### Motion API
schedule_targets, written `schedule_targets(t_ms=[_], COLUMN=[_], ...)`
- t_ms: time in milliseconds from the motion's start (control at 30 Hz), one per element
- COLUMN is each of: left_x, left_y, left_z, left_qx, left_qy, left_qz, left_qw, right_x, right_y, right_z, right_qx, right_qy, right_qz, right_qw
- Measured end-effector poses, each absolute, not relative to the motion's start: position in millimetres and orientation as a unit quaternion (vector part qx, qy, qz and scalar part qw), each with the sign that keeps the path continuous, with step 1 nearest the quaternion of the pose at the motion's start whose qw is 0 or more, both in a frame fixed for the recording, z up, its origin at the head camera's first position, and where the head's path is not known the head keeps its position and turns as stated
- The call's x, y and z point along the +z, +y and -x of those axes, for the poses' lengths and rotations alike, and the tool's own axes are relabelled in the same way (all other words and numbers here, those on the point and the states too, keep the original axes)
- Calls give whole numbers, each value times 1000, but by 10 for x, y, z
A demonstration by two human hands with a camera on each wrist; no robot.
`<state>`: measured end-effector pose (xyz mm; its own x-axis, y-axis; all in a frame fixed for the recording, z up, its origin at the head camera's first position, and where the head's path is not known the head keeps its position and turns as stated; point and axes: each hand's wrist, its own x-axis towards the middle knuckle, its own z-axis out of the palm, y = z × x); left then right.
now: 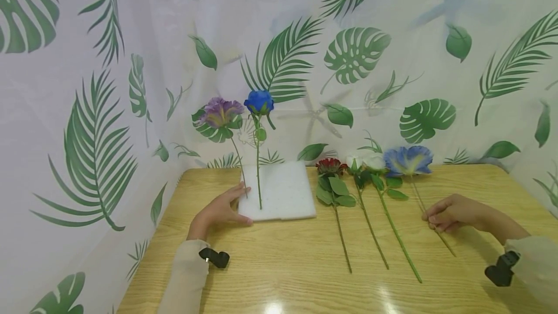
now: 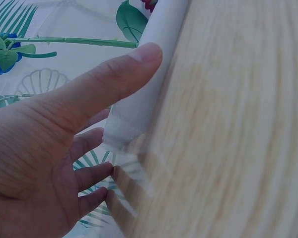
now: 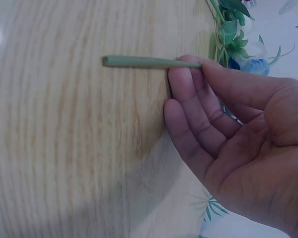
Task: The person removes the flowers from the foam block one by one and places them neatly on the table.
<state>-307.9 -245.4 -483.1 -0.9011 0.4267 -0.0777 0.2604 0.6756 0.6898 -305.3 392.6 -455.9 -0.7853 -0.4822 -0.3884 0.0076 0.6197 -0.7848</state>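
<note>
My right hand [image 1: 455, 213] pinches the thin stem of a blue-and-yellow artificial flower [image 1: 409, 160] between thumb and fingertips. In the right wrist view, the stem's cut end [image 3: 134, 62] sticks out past the fingers. My left hand [image 1: 222, 207] rests at the near left corner of a white foam block [image 1: 287, 193]; its thumb lies along the front edge, the fairly straight fingers by the left side. Two flowers stand in the foam: a purple one [image 1: 220, 112], leaning left, and a blue rose [image 1: 259, 102], nearly upright.
Right of the foam, a red flower [image 1: 331, 166] and two white roses [image 1: 374, 162] lie on the wooden table [image 1: 270, 260], stems toward me. Behind the table hangs a white curtain [image 1: 279, 8] printed with green leaves.
</note>
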Motion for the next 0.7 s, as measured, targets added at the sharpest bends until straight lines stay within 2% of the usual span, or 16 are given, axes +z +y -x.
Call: schedule_targets(t_ms=[700], left_x=[-4820], left_y=[-2452], left_z=[3075], left_qx=[351], left_qy=[910], left_qz=[-185], left_qw=[120], right_x=[-4548], right_y=[3935], right_z=[3048], right_qx=[-414], right_qy=[847], right_qz=[133], right_qw=[307])
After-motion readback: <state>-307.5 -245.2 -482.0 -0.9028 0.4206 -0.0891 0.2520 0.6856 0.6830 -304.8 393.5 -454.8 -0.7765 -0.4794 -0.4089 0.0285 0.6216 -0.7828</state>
